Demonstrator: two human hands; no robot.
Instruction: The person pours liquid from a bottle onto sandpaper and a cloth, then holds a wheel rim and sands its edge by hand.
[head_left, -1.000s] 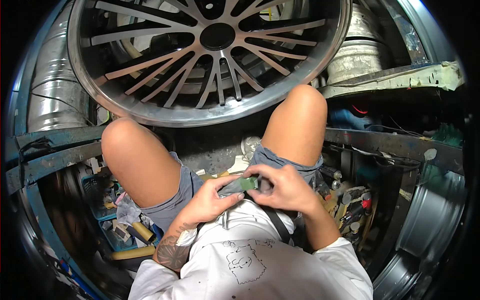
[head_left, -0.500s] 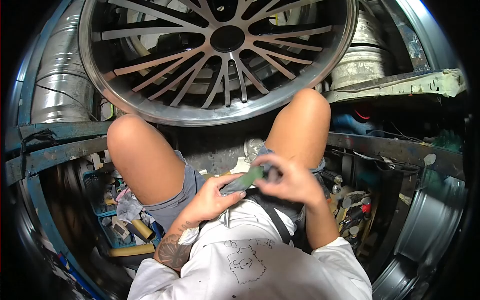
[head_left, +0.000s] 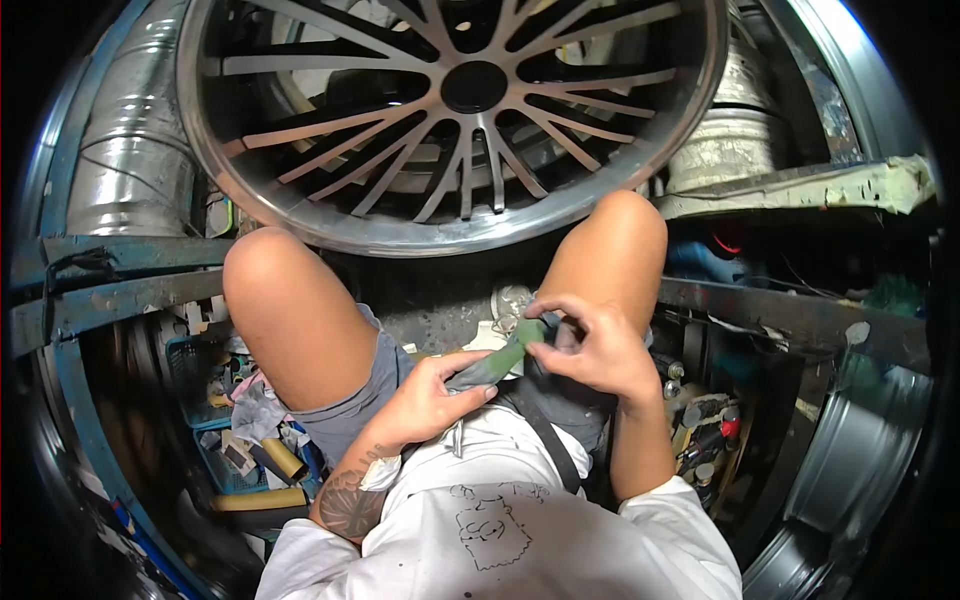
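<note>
My left hand is closed around a long grey-green piece above my lap. Whether it is a wrapped tool or a folded sheet I cannot make out. At its far end, the fingers of my right hand are curled, with thumb and fingertips pinching the green part. Part of that end is hidden behind the fingers. Below my left hand a small metal piece shows against the white shirt. In front of my knees a large alloy wheel with many spokes stands tilted.
Blue baskets with odds and ends and yellowish rolls are at lower left. Bottles and small tools fill the lower right. Blue metal frames run along both sides, and another silver rim stands at right.
My right hand has moved slightly right and its fingers now pinch the green end, which reaches farther out. My left hand keeps its hold. The view has shifted slightly.
</note>
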